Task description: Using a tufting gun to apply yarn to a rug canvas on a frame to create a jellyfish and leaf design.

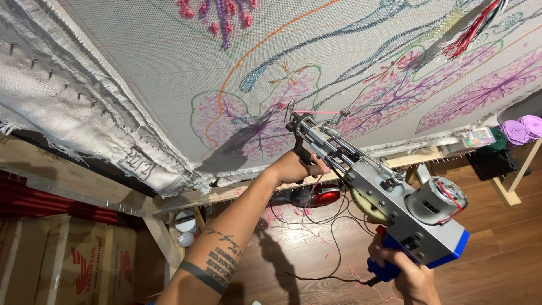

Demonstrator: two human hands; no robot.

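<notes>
A grey metal tufting gun with a blue plastic rear housing (389,197) is held up in both hands against a large off-white woven backing cloth (169,73) stretched on a pale wooden frame (237,195). The gun's needle tip is pressed to the cloth at a pink and purple leaf shape outlined in green (248,127), and a thin pink yarn strand (313,112) is seen running to the tip. The left hand (296,168) is wrapped around the black front grip below the barrel, its fingers curled tight about it; dark tattoo bands are seen on the forearm. The right hand (406,277) is closed around the blue rear handle, fingers pressed about it at the lower edge of the view, with part of the hand cut off. A silver cylindrical motor (437,199) is mounted on top of the gun's rear, beside a pale toothed gear wheel.

More purple and pink leaf shapes and blue-green stems are drawn across the cloth to the right. A black power cord (333,248) is trailed down from the gun over the brown wooden floor (497,226). A red handheld vacuum (316,196) lies on the floor beyond the frame. Purple yarn balls (522,129) are stacked at the far right. Brown cardboard boxes (68,260) stand at the lower left.
</notes>
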